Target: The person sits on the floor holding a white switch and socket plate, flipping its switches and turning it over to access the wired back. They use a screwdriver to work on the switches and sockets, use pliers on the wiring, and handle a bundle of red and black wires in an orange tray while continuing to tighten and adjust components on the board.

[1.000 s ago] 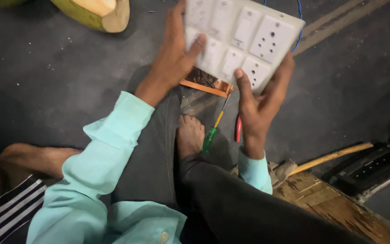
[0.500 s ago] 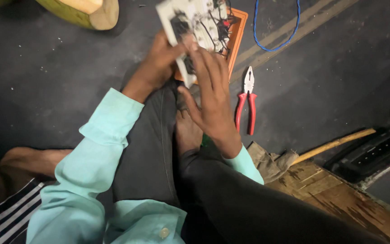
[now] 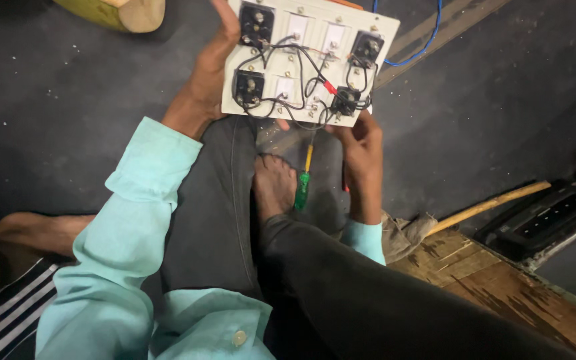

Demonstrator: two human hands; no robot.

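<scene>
A dark grey floor [image 3: 48,100], dusty and speckled, fills the view, with the person seated on it cross-legged and a bare foot [image 3: 273,187] tucked between the knees. Above the lap they hold a white switchboard panel [image 3: 309,61] turned wiring side up. The left hand [image 3: 209,73] has its grip clasped on the panel's left edge; the right hand [image 3: 361,143] grasps the lower right corner from below.

As far as can be judged, the wiring is well along — black wires [image 3: 295,63] loop between the four black socket backs and the white switch backs, and one red sleeve [image 3: 329,87] shows near the middle. Whether every terminal is tightened cannot be told, and the panel is not mounted in any box.

A screwdriver with a yellow shaft and green handle [image 3: 302,183] rests on the trouser leg just under the panel — close to the right hand. A blue wire [image 3: 428,41] curls on the floor beyond, a wooden block [image 3: 125,12] lies at upper left, a wooden-handled tool [image 3: 488,203] and a black plastic housing [image 3: 548,217] sit at right beside a worn wooden board [image 3: 508,280]. Nothing blocks the panel itself.
</scene>
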